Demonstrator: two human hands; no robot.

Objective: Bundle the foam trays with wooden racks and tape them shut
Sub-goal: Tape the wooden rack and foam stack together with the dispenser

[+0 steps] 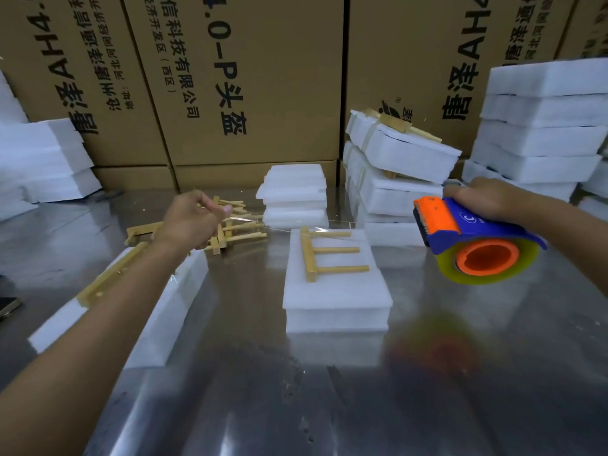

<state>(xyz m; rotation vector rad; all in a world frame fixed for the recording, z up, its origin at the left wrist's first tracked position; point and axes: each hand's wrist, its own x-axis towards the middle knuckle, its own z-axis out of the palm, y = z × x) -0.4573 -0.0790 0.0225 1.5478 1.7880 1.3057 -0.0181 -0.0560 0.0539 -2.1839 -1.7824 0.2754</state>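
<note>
Table (329, 406): bare steel ran from the near edge up to the foam trays (335, 291); a narrow open lane lay left of them.
Foam trays: two stacked at table centre, edges flush.
Wooden rack (325, 255): one lay flat on the top tray, with one crossbar and three pegs, inside the tray's edges.
Left hand (194, 220): fingers pinched the free end of the clear tape (296, 229), above a loose rack pile (230, 230).
Right hand (483, 199): clamped on the tape dispenser (473, 238), raised right of the trays and clear of them.
Tape: one strand stretched between the hands, over the far edge of the trays.
Far stack (294, 195): about four loose trays.
Taped bundles (394, 166): about three visible, top one tilted.
Left tray (164, 311): one, with one rack on it, under the left arm.
Boxes (230, 77): a cardboard wall closed the far edge.
</note>
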